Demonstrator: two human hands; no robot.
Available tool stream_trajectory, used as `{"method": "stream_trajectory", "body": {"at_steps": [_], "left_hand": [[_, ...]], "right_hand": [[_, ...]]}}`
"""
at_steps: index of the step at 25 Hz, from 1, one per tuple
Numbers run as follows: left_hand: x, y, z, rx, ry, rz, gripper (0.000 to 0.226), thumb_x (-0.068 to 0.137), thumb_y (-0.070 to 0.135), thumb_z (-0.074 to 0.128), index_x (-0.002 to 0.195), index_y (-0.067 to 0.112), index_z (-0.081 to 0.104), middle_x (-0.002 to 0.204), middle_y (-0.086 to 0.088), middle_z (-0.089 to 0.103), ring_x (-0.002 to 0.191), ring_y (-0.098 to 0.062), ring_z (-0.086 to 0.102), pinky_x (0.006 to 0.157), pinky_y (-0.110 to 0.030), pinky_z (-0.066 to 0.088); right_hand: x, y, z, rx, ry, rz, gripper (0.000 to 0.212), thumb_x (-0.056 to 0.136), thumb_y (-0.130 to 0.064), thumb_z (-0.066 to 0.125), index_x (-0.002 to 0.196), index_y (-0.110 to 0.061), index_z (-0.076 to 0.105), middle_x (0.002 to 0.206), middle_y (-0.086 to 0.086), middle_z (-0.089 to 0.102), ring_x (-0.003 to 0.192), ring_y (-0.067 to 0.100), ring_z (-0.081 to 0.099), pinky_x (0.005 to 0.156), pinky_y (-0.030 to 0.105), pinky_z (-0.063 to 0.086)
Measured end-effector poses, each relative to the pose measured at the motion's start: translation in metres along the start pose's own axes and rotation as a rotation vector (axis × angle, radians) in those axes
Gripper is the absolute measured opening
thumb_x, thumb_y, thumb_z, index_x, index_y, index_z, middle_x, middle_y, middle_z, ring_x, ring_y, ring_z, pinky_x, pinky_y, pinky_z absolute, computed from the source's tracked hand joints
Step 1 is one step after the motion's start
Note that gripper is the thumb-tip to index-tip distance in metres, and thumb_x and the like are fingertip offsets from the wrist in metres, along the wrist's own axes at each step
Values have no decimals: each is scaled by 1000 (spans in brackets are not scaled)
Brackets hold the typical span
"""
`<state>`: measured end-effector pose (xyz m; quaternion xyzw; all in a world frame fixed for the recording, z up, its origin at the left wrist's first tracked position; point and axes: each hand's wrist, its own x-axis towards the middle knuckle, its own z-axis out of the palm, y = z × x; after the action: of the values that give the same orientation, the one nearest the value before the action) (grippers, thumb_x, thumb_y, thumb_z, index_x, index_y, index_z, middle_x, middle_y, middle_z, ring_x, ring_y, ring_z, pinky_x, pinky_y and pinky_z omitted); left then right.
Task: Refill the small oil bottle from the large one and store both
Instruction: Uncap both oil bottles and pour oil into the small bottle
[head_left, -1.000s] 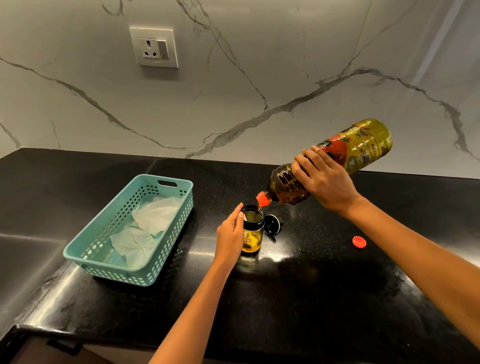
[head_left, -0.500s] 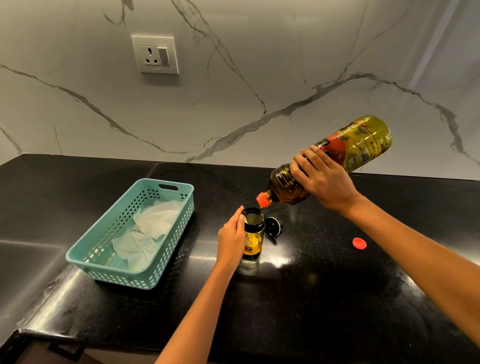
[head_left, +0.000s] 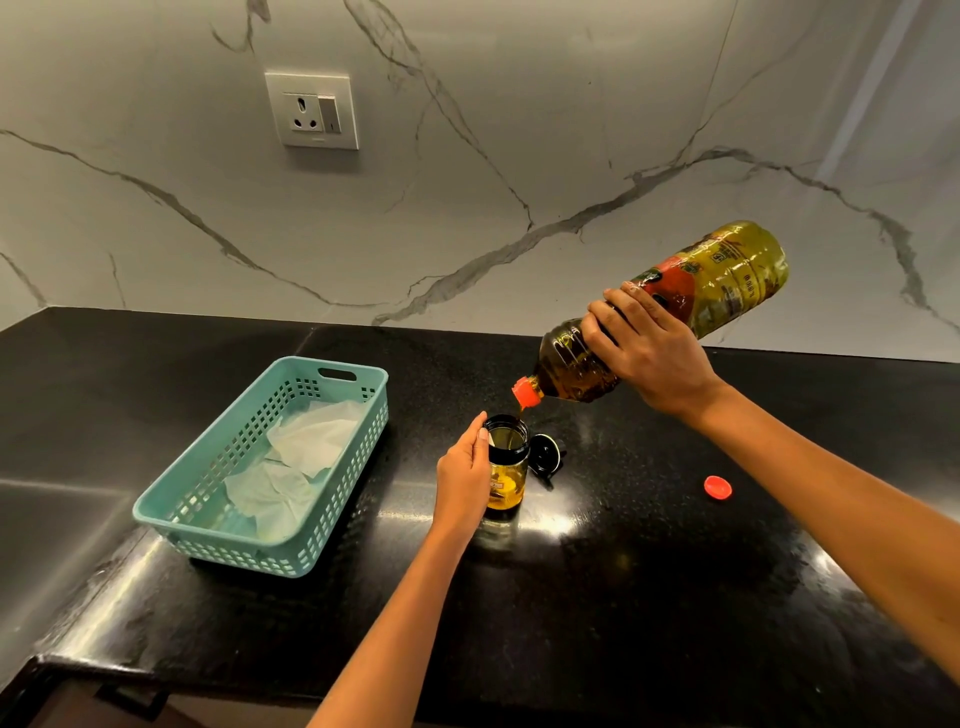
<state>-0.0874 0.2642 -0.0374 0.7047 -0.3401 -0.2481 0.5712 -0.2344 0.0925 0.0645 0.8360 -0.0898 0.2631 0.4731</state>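
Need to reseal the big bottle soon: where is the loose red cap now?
Head view: the red cap lies on the black countertop, well right of the small oil bottle, near the right forearm.

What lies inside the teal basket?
Inside the basket lie crumpled white papers, which cover much of its floor. Nothing else shows there. Whatever is under the papers is covered, and the near wall hides the floor's near edge.
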Motion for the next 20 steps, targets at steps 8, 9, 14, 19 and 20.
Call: {"method": "stream_trajectory", "body": {"at_steps": [8,9,14,19,20], "left_hand": [[1,-1,1,37,3,-8,37,99,22,36,134,18,45,121,1,60,81,10,50,67,0,41],[1,-1,1,36,2,-9,37,99,22,35,135,18,44,124,0,58,84,10,50,70,-1,41],[1,-1,1,57,9,-1,37,99,22,35,135,17,44,131,-3,55,103,4,44,80,-5,36],[1,-1,2,60,10,4,37,99,22,35,135,17,43,131,-3,55,101,6,44,77,-4,36],[1,-1,2,61,12,7,37,99,22,35,135,16,43,131,-3,55,101,6,44,75,-2,37]], "right_hand": [[0,1,-2,-17,5,9,43,75,-6,61,116,-1,50,112,22,61,107,38,57,104,45,36],[0,1,-2,-21,1,14,44,74,-6,62,116,-1,50,112,22,61,107,38,57,104,45,36],[0,1,0,-16,-22,15,45,74,-5,62,117,-1,49,113,22,61,109,38,57,104,47,36],[1,3,-1,-33,-12,8,44,75,-5,61,117,-1,49,113,21,61,109,38,57,106,46,33],[2,3,-2,-35,-8,10,43,76,-5,61,117,-2,49,113,21,61,109,38,57,106,46,34]]}}
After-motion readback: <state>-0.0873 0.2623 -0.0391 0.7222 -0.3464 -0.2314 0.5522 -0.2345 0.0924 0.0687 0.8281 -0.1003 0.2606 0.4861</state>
